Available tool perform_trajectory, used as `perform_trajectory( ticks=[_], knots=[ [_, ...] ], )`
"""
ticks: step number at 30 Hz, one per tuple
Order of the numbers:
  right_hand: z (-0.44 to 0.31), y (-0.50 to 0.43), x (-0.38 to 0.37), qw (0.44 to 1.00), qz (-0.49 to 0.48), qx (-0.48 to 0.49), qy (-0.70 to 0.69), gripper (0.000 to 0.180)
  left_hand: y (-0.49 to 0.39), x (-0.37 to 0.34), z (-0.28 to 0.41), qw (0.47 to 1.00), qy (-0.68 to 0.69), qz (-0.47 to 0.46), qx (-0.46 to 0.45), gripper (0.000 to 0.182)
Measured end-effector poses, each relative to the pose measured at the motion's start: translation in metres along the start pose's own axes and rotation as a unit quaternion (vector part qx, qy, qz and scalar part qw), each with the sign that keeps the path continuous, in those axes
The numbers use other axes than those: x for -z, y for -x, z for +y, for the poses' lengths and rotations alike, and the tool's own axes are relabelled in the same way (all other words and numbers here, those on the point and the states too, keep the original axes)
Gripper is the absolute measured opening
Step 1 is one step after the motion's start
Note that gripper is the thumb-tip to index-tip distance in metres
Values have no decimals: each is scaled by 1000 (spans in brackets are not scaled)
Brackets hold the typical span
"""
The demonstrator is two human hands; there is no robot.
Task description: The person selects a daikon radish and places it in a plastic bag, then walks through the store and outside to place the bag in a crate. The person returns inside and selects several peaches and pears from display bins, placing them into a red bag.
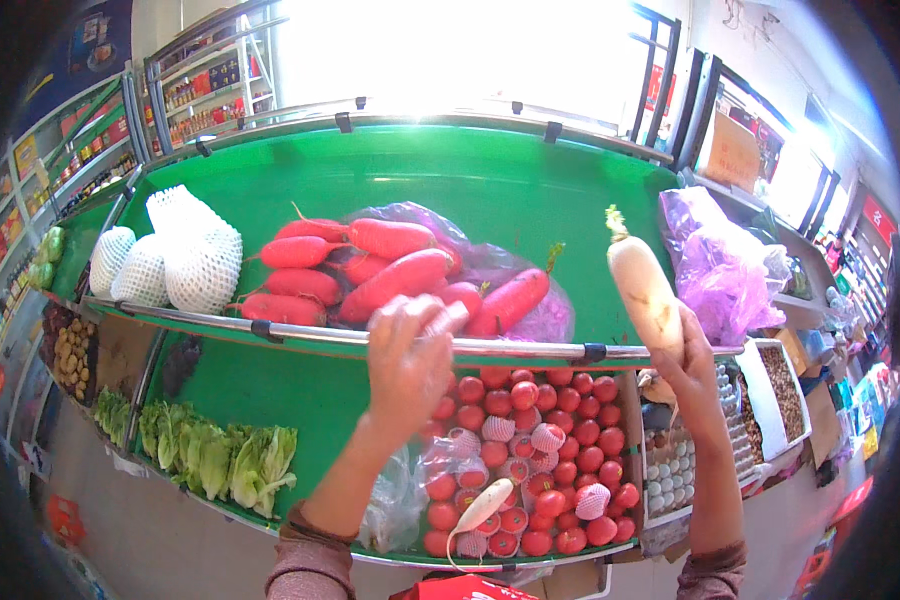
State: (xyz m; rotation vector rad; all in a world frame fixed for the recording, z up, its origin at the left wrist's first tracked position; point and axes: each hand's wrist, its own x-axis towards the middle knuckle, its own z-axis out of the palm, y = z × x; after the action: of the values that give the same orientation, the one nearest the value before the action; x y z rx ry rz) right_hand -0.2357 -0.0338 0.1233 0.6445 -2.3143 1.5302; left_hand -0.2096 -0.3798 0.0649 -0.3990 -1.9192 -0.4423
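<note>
My right hand [688, 367] grips the lower end of a white daikon radish [643, 289]. The daikon stands tilted over the metal rail at the right of the green upper shelf [435, 161], its cut green top pointing up. Motion blurs my left hand [411, 364], which is at the rail in front of the pile of red radishes [401, 281]. Its fingers are bent, and whether anything is between them cannot be made out. Purple-tinted plastic [555, 307] lies under and behind the red radishes. A smaller white radish [484, 506] rests on the tomatoes [562, 457] below.
White foam-net-wrapped produce [202, 259] stands at the shelf's left end. A purple plastic bag [709, 270] is at its right. Leafy lettuce [217, 457] and a clear plastic bag [394, 499] occupy the lower tier. Eggs [671, 472] sit right of the tomatoes. The metal rail [510, 349] crosses between tiers.
</note>
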Motion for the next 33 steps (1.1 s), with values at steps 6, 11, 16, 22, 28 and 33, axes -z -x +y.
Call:
perform_trajectory(
  ticks=[6, 11, 16, 22, 28, 33],
  knots=[
    [0, -56, -8, 979, -103, 95, 150, 66, -38, 5, -66, 958, -143, -226, 106, 78],
    [16, -77, -38, 983, -80, 83, 141, 64, -38, 7, -104, 947, -17, -303, 104, 82],
    [32, -83, -53, 991, -46, 75, 103, 64, -75, 47, -130, 940, 87, -280, 172, 76],
    [18, -104, -64, 990, -75, 88, 79, 64, -95, 90, -115, 956, 199, -158, 143, 71],
    [12, -124, -100, 974, -53, 189, 117, 64, -103, 111, -104, 988, -16, -154, -16, 67],
    [22, -120, -111, 978, -8, 156, 141, 68, -83, 79, -106, 908, -80, -405, -65, 66]
  ],
)
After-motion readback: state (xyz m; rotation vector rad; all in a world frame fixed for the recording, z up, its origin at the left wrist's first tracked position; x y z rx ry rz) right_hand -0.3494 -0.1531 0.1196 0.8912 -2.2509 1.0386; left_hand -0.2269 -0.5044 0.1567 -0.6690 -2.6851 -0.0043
